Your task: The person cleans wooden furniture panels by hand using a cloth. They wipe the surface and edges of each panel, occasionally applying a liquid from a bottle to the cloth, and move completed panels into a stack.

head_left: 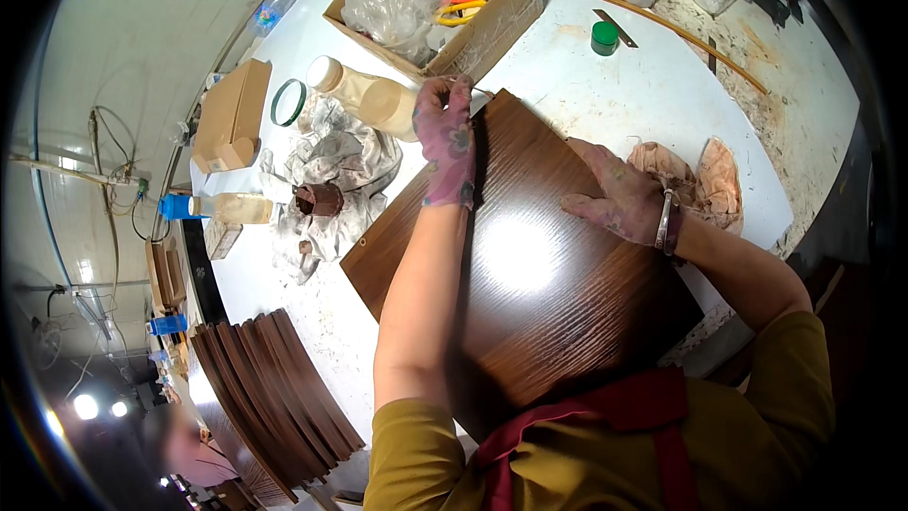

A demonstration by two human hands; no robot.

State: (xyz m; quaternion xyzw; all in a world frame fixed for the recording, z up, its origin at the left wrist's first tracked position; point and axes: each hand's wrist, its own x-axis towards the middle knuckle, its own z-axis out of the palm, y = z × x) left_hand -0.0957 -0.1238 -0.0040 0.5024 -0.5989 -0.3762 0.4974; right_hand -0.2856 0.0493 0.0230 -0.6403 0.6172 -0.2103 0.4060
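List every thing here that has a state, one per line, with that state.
Panel: flat on the table, glossy, both hands on it.
Left hand: stained, pinching something thin at the panel's far edge.
Right hand: stained, pressed flat on the panel.
Box: open, filled.
Big bottle: on its side, capped.
Green jar: lid on.
Rags: crumpled, stained.
Slats: stacked.

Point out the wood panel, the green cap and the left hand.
wood panel (530, 284): head view, glossy middle of its face.
green cap (604, 37): head view, its top.
left hand (446, 137): head view, back of the stained hand.
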